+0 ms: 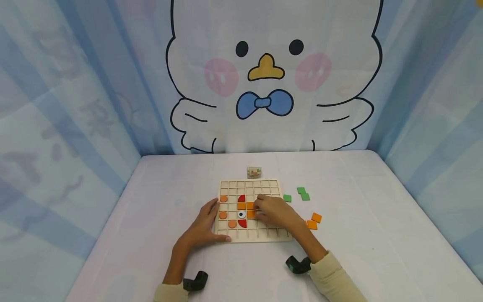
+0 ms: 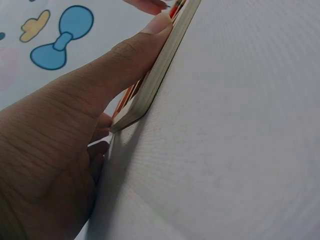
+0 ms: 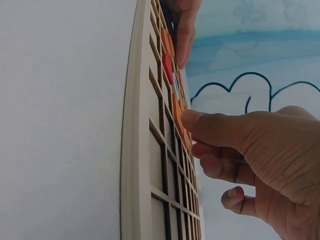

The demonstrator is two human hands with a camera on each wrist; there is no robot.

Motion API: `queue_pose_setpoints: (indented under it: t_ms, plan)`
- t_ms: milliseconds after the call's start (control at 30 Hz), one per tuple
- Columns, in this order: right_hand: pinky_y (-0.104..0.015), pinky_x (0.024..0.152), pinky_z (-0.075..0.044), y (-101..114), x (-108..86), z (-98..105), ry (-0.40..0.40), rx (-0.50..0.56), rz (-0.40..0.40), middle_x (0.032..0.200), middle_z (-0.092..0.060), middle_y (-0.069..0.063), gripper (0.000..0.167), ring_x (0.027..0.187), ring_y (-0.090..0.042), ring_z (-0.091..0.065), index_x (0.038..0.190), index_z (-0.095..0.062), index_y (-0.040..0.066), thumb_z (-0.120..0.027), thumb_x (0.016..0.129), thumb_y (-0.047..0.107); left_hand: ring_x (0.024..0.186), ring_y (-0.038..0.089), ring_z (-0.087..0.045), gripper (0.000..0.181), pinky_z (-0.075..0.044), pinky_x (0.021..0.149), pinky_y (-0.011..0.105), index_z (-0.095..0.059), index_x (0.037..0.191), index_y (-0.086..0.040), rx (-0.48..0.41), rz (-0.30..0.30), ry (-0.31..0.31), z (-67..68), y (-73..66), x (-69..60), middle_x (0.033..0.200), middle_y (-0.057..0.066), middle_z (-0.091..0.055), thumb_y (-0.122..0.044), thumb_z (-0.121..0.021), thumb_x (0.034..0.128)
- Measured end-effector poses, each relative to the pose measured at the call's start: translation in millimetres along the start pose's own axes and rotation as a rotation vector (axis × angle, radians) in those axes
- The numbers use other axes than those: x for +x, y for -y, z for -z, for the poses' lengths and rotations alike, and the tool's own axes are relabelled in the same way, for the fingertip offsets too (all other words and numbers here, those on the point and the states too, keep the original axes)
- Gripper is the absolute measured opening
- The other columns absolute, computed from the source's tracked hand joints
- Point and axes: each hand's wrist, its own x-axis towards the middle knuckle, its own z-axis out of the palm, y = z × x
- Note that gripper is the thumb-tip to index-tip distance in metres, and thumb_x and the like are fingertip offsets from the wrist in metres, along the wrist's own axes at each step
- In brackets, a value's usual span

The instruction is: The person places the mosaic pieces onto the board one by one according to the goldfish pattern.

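Observation:
A pale wooden grid board lies on the table with orange, red and white pieces set in its cells. My left hand rests at its near left corner, the thumb straight along the near edge and the fingers by the left side. Over the middle of the board, my right hand has its thumb and forefinger at an orange square tile. In the right wrist view the thumb touches an orange tile; the fingertips behind are partly hidden. A white eye piece sits between red quarter-round pieces.
Green tiles lie right of the board, one tile close to its edge. Loose orange squares are by the right forearm. Orange discs sit in the left cells. A small patterned card lies behind the board.

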Motion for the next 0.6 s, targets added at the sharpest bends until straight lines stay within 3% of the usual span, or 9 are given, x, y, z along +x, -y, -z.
queue_pose_setpoints:
  t_ms: [267, 600]
  plan:
    - [-0.03, 0.081, -0.055, -14.7, -13.3, 5.9, 0.0, 0.012, -0.061, 0.103, -0.066, 0.002, 0.025, 0.085, -0.011, -0.062, 0.106, -0.072, 0.012, -0.075, 0.086, 0.028, 0.151, 0.032, -0.014, 0.124, -0.025, 0.118, 0.055, -0.016, 0.156, -0.006, -0.019, 0.0, -0.007, 0.7, 0.3, -1.1, 0.164, 0.011, -0.012, -0.052, -0.086, 0.0652]
    - [-0.029, 0.078, -0.055, -35.4, -43.4, 16.4, 0.002, 0.072, -0.221, 0.098, -0.064, 0.004, 0.021, 0.08, -0.009, -0.056, 0.103, -0.072, 0.013, -0.076, 0.086, 0.025, 0.151, 0.033, -0.013, 0.123, -0.024, 0.118, 0.055, -0.016, 0.156, -0.004, -0.02, -0.016, -0.008, 0.8, 1.2, -0.7, 0.163, 0.013, -0.012, -0.051, -0.086, 0.0663]
